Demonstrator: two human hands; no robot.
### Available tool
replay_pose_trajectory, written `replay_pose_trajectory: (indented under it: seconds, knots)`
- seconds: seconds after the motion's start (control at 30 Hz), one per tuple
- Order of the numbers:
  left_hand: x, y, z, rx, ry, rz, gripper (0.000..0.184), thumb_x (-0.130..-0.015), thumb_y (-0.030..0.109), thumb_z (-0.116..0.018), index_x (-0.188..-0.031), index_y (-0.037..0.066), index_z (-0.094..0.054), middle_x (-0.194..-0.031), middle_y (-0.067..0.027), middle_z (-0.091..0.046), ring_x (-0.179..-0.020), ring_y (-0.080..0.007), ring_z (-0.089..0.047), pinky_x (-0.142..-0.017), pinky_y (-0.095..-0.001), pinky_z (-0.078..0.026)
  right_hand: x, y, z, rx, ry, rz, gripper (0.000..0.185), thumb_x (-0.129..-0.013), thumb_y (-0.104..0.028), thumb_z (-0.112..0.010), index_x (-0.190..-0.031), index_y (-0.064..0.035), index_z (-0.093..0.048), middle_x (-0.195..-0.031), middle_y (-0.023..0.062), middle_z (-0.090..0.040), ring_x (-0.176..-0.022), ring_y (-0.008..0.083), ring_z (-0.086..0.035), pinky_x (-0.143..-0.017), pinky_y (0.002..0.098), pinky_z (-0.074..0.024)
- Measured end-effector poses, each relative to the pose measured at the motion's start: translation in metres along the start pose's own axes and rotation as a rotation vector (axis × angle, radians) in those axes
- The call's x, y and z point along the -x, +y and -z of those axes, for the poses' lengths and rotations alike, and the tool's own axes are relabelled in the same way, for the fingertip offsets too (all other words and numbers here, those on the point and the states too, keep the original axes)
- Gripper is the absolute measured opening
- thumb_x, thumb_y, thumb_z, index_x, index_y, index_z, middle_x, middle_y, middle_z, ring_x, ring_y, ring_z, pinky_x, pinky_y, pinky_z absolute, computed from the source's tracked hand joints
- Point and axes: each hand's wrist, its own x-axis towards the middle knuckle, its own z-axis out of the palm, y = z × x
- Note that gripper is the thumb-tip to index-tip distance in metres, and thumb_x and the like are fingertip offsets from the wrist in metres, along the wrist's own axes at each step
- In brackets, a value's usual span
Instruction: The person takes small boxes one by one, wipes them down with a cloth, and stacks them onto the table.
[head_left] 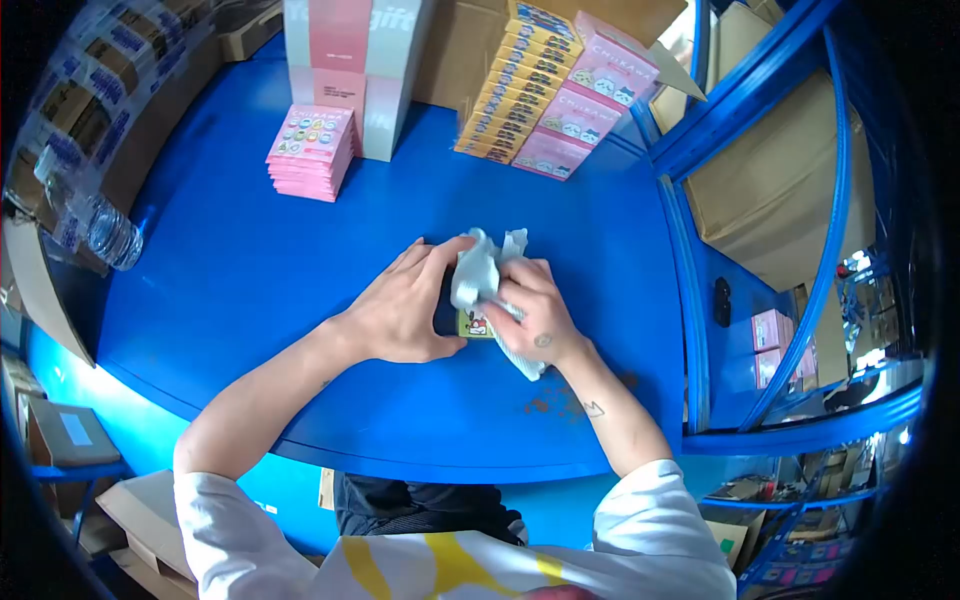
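On the blue table in front of me lies a small box [473, 323] with a yellow-green face and a cartoon print. Most of it is covered. My left hand [402, 305] grips its left side, thumb at the near end and fingers at the far end. A crumpled white cloth [476, 272] is bunched in my right hand [533, 308], whose fingers are closed around it over the box. One end of the cloth hangs out below that hand toward the table's front. The cloth and right hand look slightly blurred.
Pink packets [313, 150] are piled at the back left, beside a tall gift box [345, 70]. Yellow boxes [515, 90] and pink boxes [572, 112] stand stacked at the back. A water bottle [112, 232] is at the left edge. Blue metal framing [683, 300] borders the right side.
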Motion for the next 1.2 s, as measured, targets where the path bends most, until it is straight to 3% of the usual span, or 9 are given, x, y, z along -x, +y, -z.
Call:
replay_pose_trajectory:
  seconds: [0.07, 0.27, 0.43, 0.57, 0.7, 0.8, 0.9, 1.1, 1.2]
  knots:
    - [-0.003, 0.001, -0.001, -0.028, 0.042, -0.017, 0.096, -0.064, 0.018, -0.085, -0.141, 0.004, -0.028, -0.129, -0.0202, -0.052, -0.121, -0.0385, -0.051, -0.116, -0.0526, -0.027, -0.003, 0.007, 0.003, 0.043, 0.023, -0.146, 0.025, -0.072, -0.001, -0.071, -0.097, -0.0027, -0.069, -0.099, 0.0063, -0.063, -0.086, 0.0236, -0.057, -0.085, 0.0338, -0.0415]
    - [-0.007, 0.001, 0.0, -0.054, 0.003, -0.001, 0.097, -0.063, 0.018, -0.086, -0.141, 0.005, -0.028, -0.127, -0.0196, -0.054, -0.118, -0.0381, -0.053, -0.115, -0.0518, -0.029, 0.006, -0.014, 0.001, -0.14, -0.047, 0.091, 0.021, -0.077, 0.0, -0.067, -0.096, -0.0061, -0.068, -0.093, 0.0061, -0.06, -0.078, 0.0244, -0.056, -0.076, 0.0359, -0.0441]
    - [-0.006, 0.005, 0.0, -0.016, 0.011, 0.024, 0.099, -0.061, 0.016, -0.087, -0.141, 0.004, -0.028, -0.126, -0.0194, -0.056, -0.115, -0.037, -0.055, -0.113, -0.0502, -0.033, 0.001, 0.011, 0.004, -0.005, 0.175, -0.145, 0.019, -0.074, -0.002, -0.07, -0.092, -0.0053, -0.068, -0.091, 0.0067, -0.061, -0.08, 0.0246, -0.057, -0.074, 0.0339, -0.0463]
    - [-0.005, 0.008, 0.001, -0.031, 0.053, -0.014, 0.085, -0.068, 0.023, -0.083, -0.137, 0.003, -0.036, -0.123, -0.0195, -0.058, -0.11, -0.0357, -0.057, -0.106, -0.0475, -0.041, 0.009, -0.023, 0.007, -0.136, -0.08, 0.067, 0.019, -0.075, -0.003, -0.07, -0.094, -0.0061, -0.068, -0.091, 0.0069, -0.06, -0.08, 0.0247, -0.057, -0.075, 0.0339, -0.0461]
    - [-0.006, 0.017, 0.002, -0.131, 0.066, 0.029, 0.067, -0.078, 0.031, -0.073, -0.132, 0.003, -0.043, -0.121, -0.0197, -0.059, -0.106, -0.0349, -0.058, -0.098, -0.0445, -0.046, 0.02, 0.047, 0.011, -0.097, 0.23, -0.251, 0.018, -0.081, -0.002, -0.064, -0.099, -0.0043, -0.068, -0.091, 0.0096, -0.062, -0.077, 0.0245, -0.058, -0.072, 0.0352, -0.0459]
    - [-0.002, 0.007, 0.008, -0.141, 0.084, 0.066, 0.059, -0.084, 0.035, -0.067, -0.129, 0.003, -0.047, -0.119, -0.0197, -0.06, -0.104, -0.0342, -0.059, -0.094, -0.0426, -0.048, 0.024, 0.058, 0.027, -0.505, 0.498, -0.731, 0.019, -0.085, -0.007, -0.066, -0.102, 0.001, -0.067, -0.091, 0.0095, -0.063, -0.075, 0.0197, -0.057, -0.067, 0.0292, -0.046]
    - [-0.002, -0.007, 0.008, -0.033, 0.103, 0.084, 0.05, -0.09, 0.039, -0.056, -0.125, 0.003, -0.05, -0.116, -0.0195, -0.061, -0.101, -0.033, -0.06, -0.09, -0.0397, -0.049, 0.03, 0.067, 0.02, -0.263, 0.45, -0.481, 0.02, -0.084, -0.007, -0.068, -0.101, 0.0019, -0.067, -0.089, 0.0085, -0.063, -0.071, 0.0189, -0.056, -0.063, 0.0276, -0.0448]
    - [-0.003, -0.002, 0.012, 0.037, 0.06, 0.245, 0.044, -0.092, 0.034, -0.051, -0.124, 0.004, -0.05, -0.116, -0.0188, -0.061, -0.103, -0.0316, -0.059, -0.089, -0.0379, -0.048, 0.022, 0.048, 0.022, -0.177, 0.276, -0.337, 0.018, -0.084, -0.005, -0.068, -0.1, 0.0024, -0.068, -0.088, 0.0076, -0.064, -0.069, 0.0188, -0.056, -0.062, 0.0276, -0.044]
    - [-0.002, -0.015, 0.0, 0.397, 0.288, 0.168, 0.043, -0.091, 0.032, -0.054, -0.123, 0.003, -0.051, -0.121, -0.018, -0.059, -0.106, -0.0313, -0.058, -0.09, -0.0382, -0.047, 0.022, 0.043, 0.026, -0.152, 0.22, -0.384, 0.016, -0.084, -0.004, -0.067, -0.099, 0.0022, -0.068, -0.088, 0.007, -0.064, -0.068, 0.0193, -0.056, -0.062, 0.0281, -0.0438]
